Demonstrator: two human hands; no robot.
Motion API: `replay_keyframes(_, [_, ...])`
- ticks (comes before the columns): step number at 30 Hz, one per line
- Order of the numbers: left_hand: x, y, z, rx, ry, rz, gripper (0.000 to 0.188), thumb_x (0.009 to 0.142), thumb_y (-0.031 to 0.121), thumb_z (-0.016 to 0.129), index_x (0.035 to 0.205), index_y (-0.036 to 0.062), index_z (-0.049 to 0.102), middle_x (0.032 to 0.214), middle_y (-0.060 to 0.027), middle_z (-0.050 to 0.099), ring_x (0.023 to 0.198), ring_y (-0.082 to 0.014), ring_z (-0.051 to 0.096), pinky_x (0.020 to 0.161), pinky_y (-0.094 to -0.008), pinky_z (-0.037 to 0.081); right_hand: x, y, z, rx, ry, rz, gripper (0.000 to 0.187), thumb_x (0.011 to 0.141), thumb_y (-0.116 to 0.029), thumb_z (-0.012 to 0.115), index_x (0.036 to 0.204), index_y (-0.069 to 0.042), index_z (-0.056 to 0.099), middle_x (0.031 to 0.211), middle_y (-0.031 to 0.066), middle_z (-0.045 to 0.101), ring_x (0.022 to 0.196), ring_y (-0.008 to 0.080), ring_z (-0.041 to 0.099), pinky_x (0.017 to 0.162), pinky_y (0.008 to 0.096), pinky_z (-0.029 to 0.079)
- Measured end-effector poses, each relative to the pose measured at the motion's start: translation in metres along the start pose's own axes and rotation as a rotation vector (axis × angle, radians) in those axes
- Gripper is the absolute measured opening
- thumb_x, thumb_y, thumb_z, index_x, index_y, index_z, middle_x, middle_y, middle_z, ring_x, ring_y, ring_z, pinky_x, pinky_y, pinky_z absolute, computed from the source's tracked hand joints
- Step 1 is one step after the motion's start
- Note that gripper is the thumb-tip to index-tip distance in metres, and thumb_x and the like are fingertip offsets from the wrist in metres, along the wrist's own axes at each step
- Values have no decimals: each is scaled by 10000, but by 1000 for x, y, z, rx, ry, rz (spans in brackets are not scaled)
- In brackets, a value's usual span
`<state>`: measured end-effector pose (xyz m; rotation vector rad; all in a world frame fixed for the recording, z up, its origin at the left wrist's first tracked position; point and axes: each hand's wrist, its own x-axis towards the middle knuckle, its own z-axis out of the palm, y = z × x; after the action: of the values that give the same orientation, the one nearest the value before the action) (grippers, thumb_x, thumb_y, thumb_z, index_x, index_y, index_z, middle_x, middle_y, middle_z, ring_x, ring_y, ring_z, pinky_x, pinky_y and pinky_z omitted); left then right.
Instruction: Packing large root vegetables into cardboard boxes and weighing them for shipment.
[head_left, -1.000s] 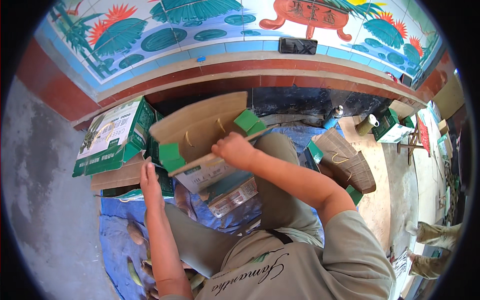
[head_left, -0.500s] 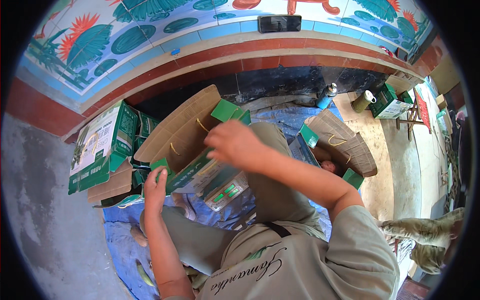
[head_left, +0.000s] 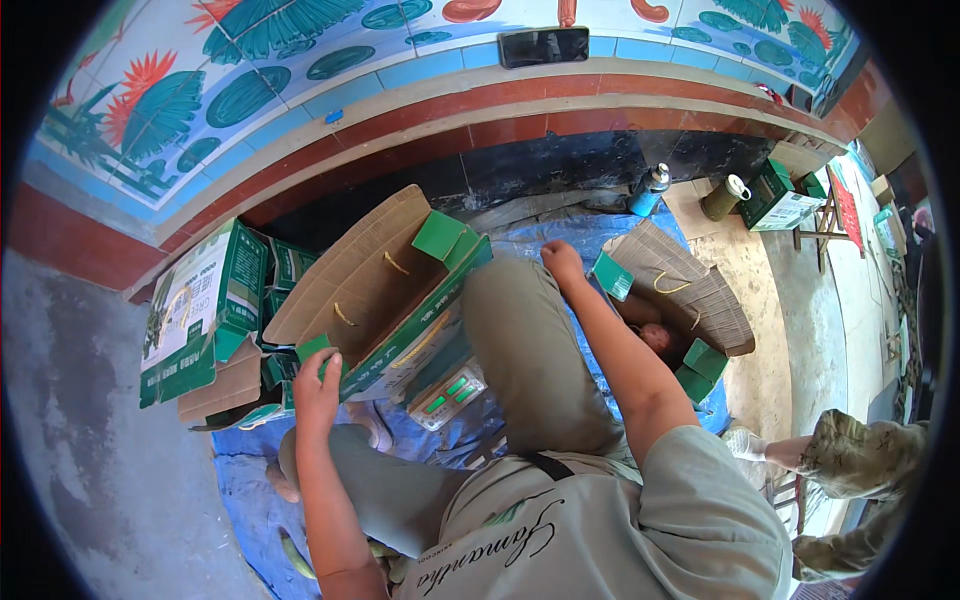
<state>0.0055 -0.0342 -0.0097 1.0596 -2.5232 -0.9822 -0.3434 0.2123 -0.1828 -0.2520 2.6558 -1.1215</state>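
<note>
My left hand (head_left: 318, 395) pinches the small green flap (head_left: 319, 353) at the near left corner of an open cardboard box (head_left: 440, 302). The box is green outside and plain brown inside, with yellow cord handles on its raised far flap. My right hand (head_left: 563, 263) is beyond my raised knee, left of a second open box (head_left: 680, 350). Its fingers look curled in; whatever they hold, if anything, is hidden. Inside the second box, reddish-brown rounded produce (head_left: 655, 336) is partly visible. A digital scale (head_left: 450, 397) with green-lit displays sits just before the first box.
Stacked green-and-white cartons (head_left: 215, 310) stand at the left. A blue tarp (head_left: 240, 480) covers the floor under me. By the tiled wall are a blue flask (head_left: 650, 190), an olive jug (head_left: 724, 199) and another carton (head_left: 785, 200). Another person's leg (head_left: 850, 455) shows at right.
My right hand has moved away from above the first box, rightward past my knee toward the second box. My left hand keeps its grip on the flap. The view has shifted slightly.
</note>
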Motion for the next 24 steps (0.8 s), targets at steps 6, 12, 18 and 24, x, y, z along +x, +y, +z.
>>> replay_keyframes(6, [2,8,2,4,-5,14,313,895,271,567,1024,-6,632,1005,-184,645,960,-300,615,853,-349,449,-1,60,24,-492,-113,-30,234,833,-222,523,980,-95,655,1117,139,601,1074,326,560,900,474,437])
replay_keyframes(12, [1,7,0,25,3,-1,299,892,256,568,1022,-5,632,1003,-182,644,952,-299,614,849,-350,449,-6,72,31,-990,-290,-253,302,885,-203,435,1051,-151,681,1126,116,622,1112,294,523,986,552,272])
replay_keyframes(18, [-2,9,0,54,10,-32,298,892,252,566,1028,-5,631,1020,-180,637,964,-297,608,857,-350,444,-6,75,33,-1517,-485,-267,345,890,-194,460,1164,-89,643,1206,139,606,1141,416,515,909,706,278])
replay_keyframes(24, [3,13,4,52,7,-34,294,888,248,566,1029,-3,627,1023,-178,635,966,-294,604,862,-349,442,12,113,34,-1645,-515,-193,363,896,-249,463,1176,-96,636,1228,121,595,1129,416,522,899,696,249])
